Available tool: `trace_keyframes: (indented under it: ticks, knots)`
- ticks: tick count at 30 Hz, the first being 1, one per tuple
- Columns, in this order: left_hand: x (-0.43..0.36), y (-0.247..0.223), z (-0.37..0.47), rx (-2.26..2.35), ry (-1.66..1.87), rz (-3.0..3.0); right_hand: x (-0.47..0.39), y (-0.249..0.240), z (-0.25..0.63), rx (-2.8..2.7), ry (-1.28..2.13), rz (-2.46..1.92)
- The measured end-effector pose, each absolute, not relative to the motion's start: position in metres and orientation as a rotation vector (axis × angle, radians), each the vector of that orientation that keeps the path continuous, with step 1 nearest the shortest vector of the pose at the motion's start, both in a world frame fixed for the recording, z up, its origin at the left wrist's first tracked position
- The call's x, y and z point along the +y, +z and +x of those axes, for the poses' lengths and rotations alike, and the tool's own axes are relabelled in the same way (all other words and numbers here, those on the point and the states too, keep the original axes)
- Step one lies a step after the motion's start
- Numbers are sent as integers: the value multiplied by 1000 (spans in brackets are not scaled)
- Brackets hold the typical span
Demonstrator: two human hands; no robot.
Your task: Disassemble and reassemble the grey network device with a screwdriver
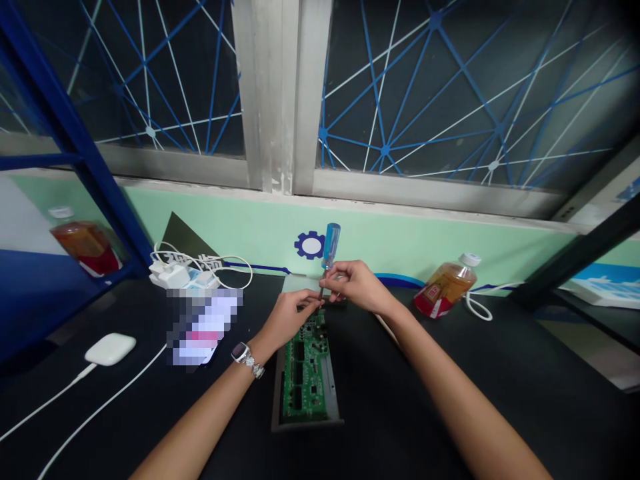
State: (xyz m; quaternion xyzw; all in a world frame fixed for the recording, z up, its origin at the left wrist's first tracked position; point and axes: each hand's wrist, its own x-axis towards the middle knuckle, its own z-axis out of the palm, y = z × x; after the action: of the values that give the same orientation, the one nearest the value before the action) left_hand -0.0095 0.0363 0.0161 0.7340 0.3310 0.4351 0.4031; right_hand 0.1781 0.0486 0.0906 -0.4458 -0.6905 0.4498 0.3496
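Observation:
A screwdriver (331,245) with a translucent blue handle stands nearly upright, shaft down, over the far end of a green circuit board (313,373). The fingers of my right hand (353,283) are wrapped round its shaft just below the handle. My left hand (293,317) is pinched close by the shaft's lower end, at the board's far edge. What lies between its fingertips is too small to make out, and the screwdriver's tip is hidden there. The board, with several black chips, lies in a long shallow metal tray (333,390).
On the left lie a phone (203,343), partly blurred out, a white charging case (110,349) with a cable, and a power strip (187,277) with plugs. A drink bottle (447,285) stands at the right, another bottle (87,241) at far left. Behind is a green wall (250,230).

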Motion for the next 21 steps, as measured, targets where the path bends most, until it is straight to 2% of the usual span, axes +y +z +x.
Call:
trace_keyframes:
  ticks: [12, 17, 21]
  knots:
    - [38, 13, -5, 862, 1128, 1877, 43, 91, 171, -1835, 1282, -1073]
    - [38, 14, -6, 859, 1099, 1850, 47, 89, 173, -1826, 1107, -1139]
    - [38, 15, -11, 844, 1097, 1852, 47, 92, 176, -1840, 1114, -1145]
